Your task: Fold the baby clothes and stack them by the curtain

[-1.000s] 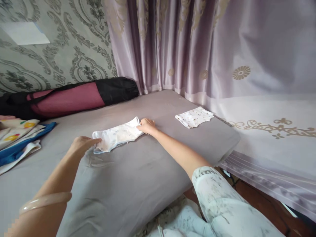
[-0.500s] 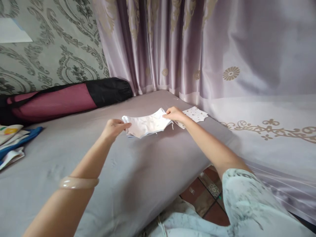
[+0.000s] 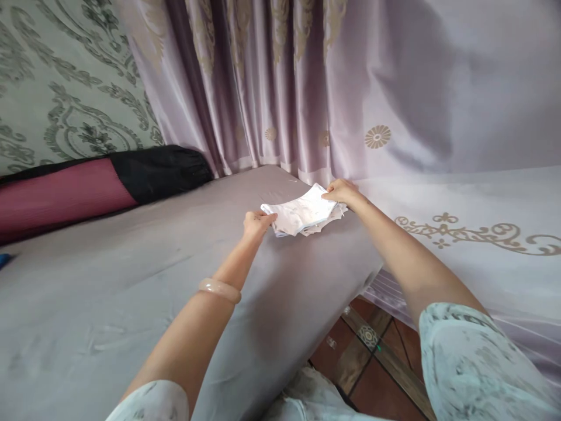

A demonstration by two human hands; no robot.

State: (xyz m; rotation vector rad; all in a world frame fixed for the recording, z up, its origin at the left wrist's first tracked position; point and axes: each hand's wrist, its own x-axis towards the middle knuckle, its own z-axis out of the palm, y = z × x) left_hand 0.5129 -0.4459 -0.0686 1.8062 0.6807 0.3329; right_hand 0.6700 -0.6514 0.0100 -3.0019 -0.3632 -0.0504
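Observation:
Small white underpants (image 3: 301,211) are stretched between my two hands, low over the far right part of the bed. My left hand (image 3: 258,224) pinches their left end, thumb on top. At the right end, my right hand (image 3: 344,192) grips the waistband corner. Another pale piece of clothing (image 3: 329,223) shows under the lower right edge. Most of it is covered by the white pair, and I cannot tell whether the two touch.
A grey sheet covers the bed (image 3: 131,280). Along the wall lies a long pink and black bag (image 3: 65,193). Purple curtains (image 3: 280,105) hang at the far and right sides. Tiled floor (image 3: 372,362) shows below the bed's edge. A bit of blue cloth (image 3: 4,259) is at far left.
Both hands have carried the white underpants to the right, over the dotted piece that lay in plain sight. My view has turned right, so the clothes pile at left is nearly out of sight.

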